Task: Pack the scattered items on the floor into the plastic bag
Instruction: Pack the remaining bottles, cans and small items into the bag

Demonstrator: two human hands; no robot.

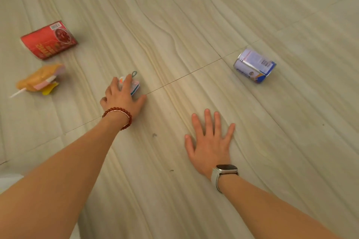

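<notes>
Red cylindrical tin can lies far left: rigid, heavy, rolls; grasp its sides. Left hand grips small light packet on tiled floor. Right hand rests flat, holding nothing.

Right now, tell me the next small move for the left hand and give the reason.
Probably close the fingers and lift. The left hand already lies over the small packet with its fingers draped across it, but the packet sits on the floor. The right hand is spread flat and holds nothing. No bag is in view, so where to carry it is unclear.
</notes>
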